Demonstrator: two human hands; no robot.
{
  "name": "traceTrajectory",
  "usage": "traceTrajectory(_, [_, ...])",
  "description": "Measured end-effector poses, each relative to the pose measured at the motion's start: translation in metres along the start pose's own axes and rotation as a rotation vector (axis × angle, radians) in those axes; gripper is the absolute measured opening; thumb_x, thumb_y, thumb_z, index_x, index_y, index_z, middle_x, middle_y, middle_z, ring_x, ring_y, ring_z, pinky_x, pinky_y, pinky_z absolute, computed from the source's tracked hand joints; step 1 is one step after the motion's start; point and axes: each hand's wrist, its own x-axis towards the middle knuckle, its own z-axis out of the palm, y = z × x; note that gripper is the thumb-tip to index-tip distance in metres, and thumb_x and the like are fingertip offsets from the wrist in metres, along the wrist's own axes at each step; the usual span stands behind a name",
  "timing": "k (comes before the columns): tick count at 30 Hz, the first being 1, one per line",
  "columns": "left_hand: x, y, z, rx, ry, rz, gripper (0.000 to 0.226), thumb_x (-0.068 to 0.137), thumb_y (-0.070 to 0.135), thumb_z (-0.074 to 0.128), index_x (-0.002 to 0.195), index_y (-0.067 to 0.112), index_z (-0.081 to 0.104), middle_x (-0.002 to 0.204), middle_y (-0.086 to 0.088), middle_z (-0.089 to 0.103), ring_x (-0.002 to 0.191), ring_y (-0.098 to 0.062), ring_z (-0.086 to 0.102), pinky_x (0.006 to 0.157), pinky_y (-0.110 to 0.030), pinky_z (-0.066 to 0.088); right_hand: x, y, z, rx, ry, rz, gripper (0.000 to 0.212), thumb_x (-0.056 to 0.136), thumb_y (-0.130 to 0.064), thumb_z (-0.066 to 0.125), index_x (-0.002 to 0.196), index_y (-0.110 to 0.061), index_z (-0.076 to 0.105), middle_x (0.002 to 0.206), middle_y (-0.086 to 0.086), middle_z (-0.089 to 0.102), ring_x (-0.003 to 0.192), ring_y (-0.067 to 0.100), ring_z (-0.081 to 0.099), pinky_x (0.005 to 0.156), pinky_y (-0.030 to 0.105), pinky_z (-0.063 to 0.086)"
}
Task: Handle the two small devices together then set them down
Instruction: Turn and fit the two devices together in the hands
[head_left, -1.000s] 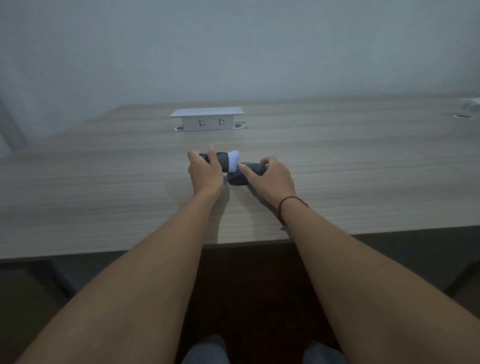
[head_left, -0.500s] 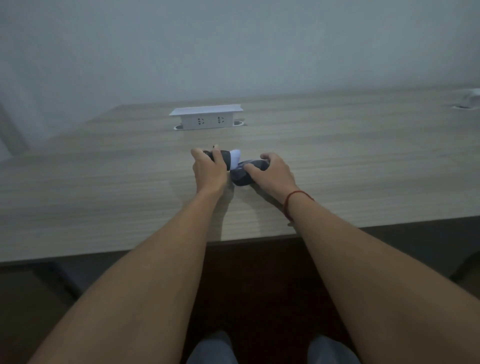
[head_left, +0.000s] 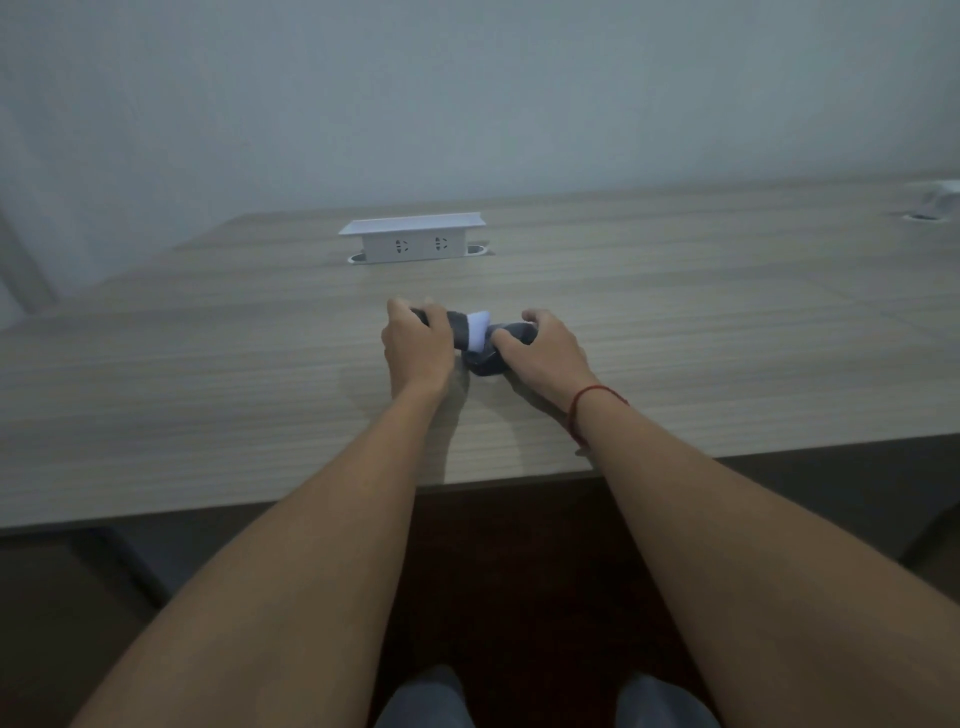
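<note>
Two small devices lie side by side on the wooden table (head_left: 208, 364), near its middle. My left hand (head_left: 415, 345) is wrapped around a dark cylinder-shaped device with a white end (head_left: 470, 332). My right hand (head_left: 545, 353) covers a rounded dark grey device (head_left: 488, 361), fingers curled over its top. The white end touches the grey device's left side. Both devices appear to rest on the table surface; most of each is hidden under my hands.
A white pop-up socket box (head_left: 413, 240) stands on the table behind my hands. Another white fitting (head_left: 935, 200) sits at the far right edge. The table's front edge (head_left: 260, 506) runs below my forearms, and a pale wall rises behind.
My hands and the two devices have hardly moved on the table; only the view has shifted slightly. The grips look the same.
</note>
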Motion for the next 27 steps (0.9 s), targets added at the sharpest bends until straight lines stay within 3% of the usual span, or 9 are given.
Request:
traceTrajectory(2, [0.0013, -0.001, -0.0014, 0.044, 0.033, -0.052, 0.016, 0.095, 0.021, 0.045, 0.09, 0.007, 0.041, 0.09, -0.008, 0.049, 0.079, -0.025, 0.048, 0.068, -0.03, 0.037, 0.0006, 0.0007, 0.0006, 0.008, 0.002, -0.004, 0.066, 0.079, -0.045, 0.057, 0.136, -0.014, 0.044, 0.136, 0.006, 0.053, 0.123, 0.025, 0.05, 0.104, 0.045, 0.041])
traceTrajectory(7, [0.0003, 0.0026, -0.0024, 0.032, 0.004, 0.005, 0.022, 0.087, 0.023, 0.056, 0.077, 0.005, 0.049, 0.081, -0.01, 0.055, 0.077, -0.027, 0.052, 0.065, -0.029, 0.036, 0.0033, 0.0008, 0.0008, -0.007, 0.029, -0.016, 0.06, 0.08, -0.043, 0.057, 0.132, -0.014, 0.049, 0.134, 0.008, 0.054, 0.123, 0.026, 0.05, 0.104, 0.044, 0.041])
traceTrajectory(10, [-0.0017, -0.0007, -0.0004, 0.139, 0.018, -0.004, 0.025, 0.088, 0.024, 0.053, 0.089, -0.001, 0.055, 0.096, -0.019, 0.064, 0.089, -0.034, 0.059, 0.075, -0.038, 0.047, 0.0036, 0.0015, 0.0012, -0.018, 0.032, -0.022, 0.059, 0.081, -0.041, 0.057, 0.133, -0.014, 0.048, 0.134, 0.008, 0.053, 0.123, 0.025, 0.049, 0.104, 0.043, 0.041])
traceTrajectory(12, [-0.0019, -0.0014, -0.0005, 0.148, 0.053, -0.004, 0.024, 0.093, 0.023, 0.047, 0.094, 0.0, 0.049, 0.1, -0.021, 0.062, 0.089, -0.036, 0.059, 0.074, -0.04, 0.047, 0.003, 0.0023, 0.0014, -0.009, 0.023, -0.018, 0.06, 0.081, -0.041, 0.056, 0.133, -0.014, 0.047, 0.134, 0.007, 0.052, 0.122, 0.025, 0.05, 0.103, 0.044, 0.043])
traceTrajectory(17, [-0.0025, 0.0016, -0.0004, 0.003, -0.025, 0.03, 0.021, 0.098, 0.026, 0.043, 0.089, 0.007, 0.041, 0.089, -0.01, 0.052, 0.081, -0.025, 0.049, 0.067, -0.026, 0.034, 0.0042, 0.0023, -0.0003, -0.009, 0.037, -0.021, 0.058, 0.081, -0.039, 0.055, 0.133, -0.014, 0.048, 0.135, 0.008, 0.052, 0.123, 0.026, 0.049, 0.104, 0.044, 0.042])
traceTrajectory(21, [0.0017, -0.003, -0.001, 0.035, 0.028, -0.083, 0.019, 0.099, 0.026, 0.04, 0.093, 0.008, 0.038, 0.104, -0.02, 0.058, 0.095, -0.034, 0.057, 0.073, -0.035, 0.041, 0.0039, 0.0048, 0.0016, -0.052, 0.06, -0.05, 0.054, 0.084, -0.044, 0.056, 0.131, -0.019, 0.051, 0.133, 0.007, 0.049, 0.123, 0.024, 0.046, 0.104, 0.04, 0.039])
traceTrajectory(24, [0.0014, 0.0006, -0.002, -0.058, 0.063, -0.029, 0.023, 0.101, 0.03, 0.039, 0.093, 0.008, 0.037, 0.093, -0.014, 0.055, 0.086, -0.028, 0.053, 0.069, -0.031, 0.037, 0.0048, 0.0053, 0.0013, -0.099, 0.076, -0.062, 0.053, 0.082, -0.048, 0.059, 0.128, -0.023, 0.052, 0.132, 0.006, 0.044, 0.124, 0.024, 0.041, 0.104, 0.039, 0.035])
traceTrajectory(27, [-0.0018, 0.0066, -0.0029, -0.146, 0.025, -0.019, 0.027, 0.1, 0.035, 0.042, 0.094, 0.009, 0.039, 0.091, -0.006, 0.052, 0.081, -0.02, 0.05, 0.062, -0.024, 0.036, 0.0062, 0.0058, -0.0022, 0.018, -0.016, -0.074, 0.062, 0.081, -0.041, 0.065, 0.137, -0.021, 0.045, 0.141, 0.007, 0.042, 0.129, 0.024, 0.043, 0.106, 0.04, 0.039])
